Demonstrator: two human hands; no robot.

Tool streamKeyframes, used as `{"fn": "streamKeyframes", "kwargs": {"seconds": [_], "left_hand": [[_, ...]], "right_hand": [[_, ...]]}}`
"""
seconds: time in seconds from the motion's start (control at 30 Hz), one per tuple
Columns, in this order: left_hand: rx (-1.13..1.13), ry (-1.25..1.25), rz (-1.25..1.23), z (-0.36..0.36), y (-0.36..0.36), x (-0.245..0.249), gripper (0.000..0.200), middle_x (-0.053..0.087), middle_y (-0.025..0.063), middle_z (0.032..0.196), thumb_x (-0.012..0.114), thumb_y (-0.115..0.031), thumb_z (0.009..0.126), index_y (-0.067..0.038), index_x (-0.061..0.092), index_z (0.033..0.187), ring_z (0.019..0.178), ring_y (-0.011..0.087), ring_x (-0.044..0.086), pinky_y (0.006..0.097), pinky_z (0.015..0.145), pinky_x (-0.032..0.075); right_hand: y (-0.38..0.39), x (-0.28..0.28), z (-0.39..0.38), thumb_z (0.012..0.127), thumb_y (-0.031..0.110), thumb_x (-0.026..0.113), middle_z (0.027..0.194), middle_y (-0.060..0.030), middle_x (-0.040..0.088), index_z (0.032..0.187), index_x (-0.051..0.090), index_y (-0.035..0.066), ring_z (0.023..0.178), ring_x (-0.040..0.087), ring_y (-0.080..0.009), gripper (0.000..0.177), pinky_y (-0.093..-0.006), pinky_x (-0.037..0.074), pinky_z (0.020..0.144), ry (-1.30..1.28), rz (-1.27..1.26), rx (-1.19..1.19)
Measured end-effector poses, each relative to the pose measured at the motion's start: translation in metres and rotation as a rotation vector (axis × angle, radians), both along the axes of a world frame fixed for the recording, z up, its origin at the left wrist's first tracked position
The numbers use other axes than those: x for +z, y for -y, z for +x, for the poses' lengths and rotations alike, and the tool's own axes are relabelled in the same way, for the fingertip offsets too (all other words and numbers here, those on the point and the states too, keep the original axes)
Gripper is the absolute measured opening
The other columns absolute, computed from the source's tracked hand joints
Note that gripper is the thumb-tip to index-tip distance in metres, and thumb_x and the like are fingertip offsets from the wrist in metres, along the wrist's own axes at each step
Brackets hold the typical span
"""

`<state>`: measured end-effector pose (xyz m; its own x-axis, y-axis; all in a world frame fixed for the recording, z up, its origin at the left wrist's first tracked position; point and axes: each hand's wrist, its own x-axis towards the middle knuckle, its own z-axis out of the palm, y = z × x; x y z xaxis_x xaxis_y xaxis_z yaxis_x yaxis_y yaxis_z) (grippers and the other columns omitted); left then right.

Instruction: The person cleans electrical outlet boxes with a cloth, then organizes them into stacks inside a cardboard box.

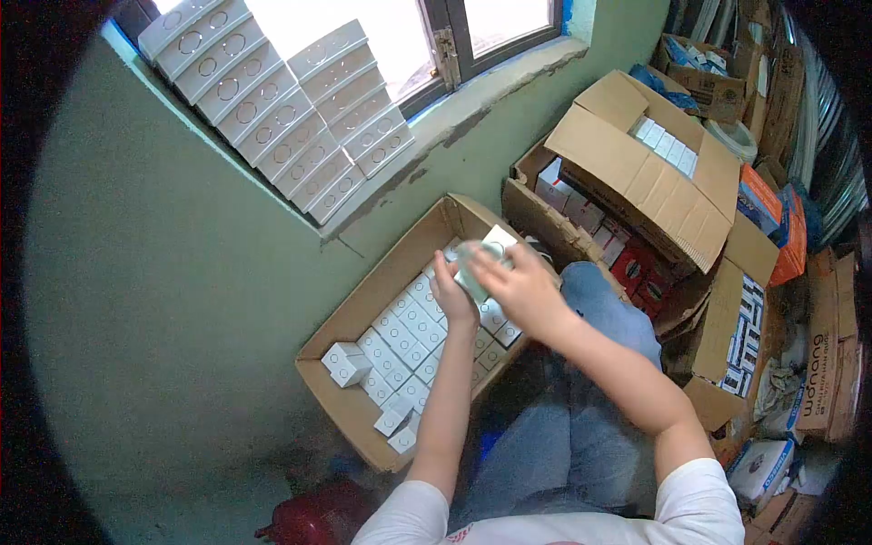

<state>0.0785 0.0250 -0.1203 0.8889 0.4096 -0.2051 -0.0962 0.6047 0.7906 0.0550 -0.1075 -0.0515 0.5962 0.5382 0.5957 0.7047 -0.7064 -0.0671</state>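
Over a cardboard box [350, 313] full of small white cartons [400, 331], my two hands meet. My left hand [456, 295] is raised with its fingers around one side of a pale greenish-white piece [470, 283], blurred by motion. From the other side, my right hand [522, 283] has its fingers curled across the top of the same piece. What the piece is, I cannot tell. A white carton [499, 240] with a round mark shows just beyond my right fingers. At the box's near left corner, one carton [346, 363] stands higher than the rows.
White packs with ring outlines [263, 109] are stacked along the window sill [490, 104]. To the right stand open cardboard boxes [645, 173] holding white and red cartons, and another box [722, 363] of small packs. A red object [318, 518] lies on the floor.
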Motion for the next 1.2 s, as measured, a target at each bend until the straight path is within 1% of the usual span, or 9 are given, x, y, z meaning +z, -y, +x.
{"fn": "streamKeyframes", "kwargs": {"seconds": [0.1, 0.3, 0.43, 0.47, 0.6, 0.73, 0.83, 1.1, 1.2], "left_hand": [[-0.018, -0.042, -0.05, -0.001, -0.005, 0.0, 0.049, 0.065, 0.0056, 0.075, 0.047, -0.046, 0.096, -0.002, 0.064, 0.086, 0.068, 0.0171, 0.066, 0.0297, 0.064, 0.054], [-0.108, 0.113, 0.003, 0.0, -0.017, -0.011, 0.047, 0.064, 0.006, 0.069, 0.048, -0.044, 0.096, -0.003, 0.061, 0.078, 0.058, 0.0152, 0.062, 0.0284, 0.055, 0.052], [0.024, 0.03, 0.224, 0.0, 0.003, 0.007, 0.044, 0.053, -0.0008, 0.055, 0.05, -0.036, 0.098, -0.009, 0.054, 0.063, 0.049, 0.0088, 0.048, 0.0253, 0.051, 0.039], [0.011, 0.052, 0.111, 0.0, -0.001, 0.003, 0.045, 0.051, -0.0026, 0.055, 0.05, -0.031, 0.099, -0.01, 0.051, 0.059, 0.05, 0.007, 0.046, 0.0268, 0.05, 0.037], [-0.024, 0.243, 0.561, -0.005, -0.01, -0.003, 0.045, 0.048, -0.0048, 0.058, 0.046, -0.028, 0.101, -0.011, 0.047, 0.059, 0.052, 0.005, 0.041, 0.0248, 0.049, 0.031], [-0.085, 0.429, 0.713, -0.007, -0.011, 0.005, 0.051, 0.048, 0.0042, 0.05, 0.042, -0.016, 0.099, -0.002, 0.044, 0.051, 0.046, 0.0117, 0.043, 0.0306, 0.049, 0.034], [-0.137, 0.476, 0.814, -0.005, -0.013, 0.001, 0.051, 0.048, 0.0048, 0.05, 0.042, -0.015, 0.099, -0.001, 0.045, 0.05, 0.045, 0.0131, 0.043, 0.0315, 0.048, 0.034], [-0.132, 0.461, 0.79, -0.005, -0.009, -0.011, 0.046, 0.049, 0.006, 0.051, 0.045, -0.014, 0.097, 0.001, 0.048, 0.053, 0.046, 0.0167, 0.046, 0.0334, 0.049, 0.035], [-0.085, 0.467, 0.853, -0.008, -0.002, -0.007, 0.044, 0.053, 0.0074, 0.057, 0.047, -0.015, 0.096, 0.003, 0.05, 0.056, 0.054, 0.0191, 0.051, 0.0349, 0.055, 0.039]], "right_hand": [[-0.011, 0.005, -0.008, 0.075, 0.008, 0.059, 0.133, -0.0049, 0.057, 0.121, 0.062, 0.007, 0.094, 0.056, -0.0288, 0.046, -0.0387, 0.05, 0.084, -0.024, -0.029, 0.113], [0.01, 0.018, 0.012, 0.076, 0.006, 0.058, 0.13, -0.0051, 0.059, 0.123, 0.061, 0.007, 0.094, 0.053, -0.0283, 0.047, -0.0383, 0.05, 0.082, -0.091, 0.048, -0.185], [-0.004, 0.0, -0.003, 0.071, 0.003, 0.062, 0.131, -0.0044, 0.057, 0.127, 0.056, 0.009, 0.089, 0.053, -0.0276, 0.057, -0.0366, 0.051, 0.083, -0.056, 0.008, 0.001], [-0.008, 0.0, -0.006, 0.07, 0.004, 0.062, 0.127, -0.0045, 0.057, 0.125, 0.056, 0.009, 0.09, 0.054, -0.0273, 0.055, -0.0362, 0.051, 0.082, -0.085, 0.009, 0.009], [-0.001, 0.012, 0.0, 0.069, 0.005, 0.064, 0.111, -0.0055, 0.058, 0.114, 0.057, 0.008, 0.091, 0.054, -0.0267, 0.046, -0.0347, 0.05, 0.082, -0.154, -0.016, -0.004], [0.021, 0.009, 0.013, 0.066, 0.007, 0.068, 0.099, -0.0059, 0.055, 0.103, 0.056, 0.008, 0.088, 0.053, -0.0273, 0.039, -0.0361, 0.05, 0.075, -0.172, -0.152, -0.095], [0.023, 0.009, 0.01, 0.071, 0.007, 0.064, 0.097, -0.0068, 0.057, 0.099, 0.057, 0.007, 0.091, 0.056, -0.0277, 0.028, -0.0362, 0.051, 0.073, -0.265, -0.219, -0.083], [0.01, -0.001, 0.001, 0.062, 0.014, 0.078, 0.102, -0.0088, 0.058, 0.103, 0.055, 0.007, 0.092, 0.059, -0.0317, 0.047, -0.0406, 0.055, 0.072, -0.313, -0.129, 0.09], [0.013, -0.001, 0.003, 0.068, 0.014, 0.07, 0.093, -0.0058, 0.06, 0.096, 0.058, 0.008, 0.089, 0.061, -0.0289, 0.031, -0.0372, 0.055, 0.069, -0.249, -0.118, 0.051]]}}
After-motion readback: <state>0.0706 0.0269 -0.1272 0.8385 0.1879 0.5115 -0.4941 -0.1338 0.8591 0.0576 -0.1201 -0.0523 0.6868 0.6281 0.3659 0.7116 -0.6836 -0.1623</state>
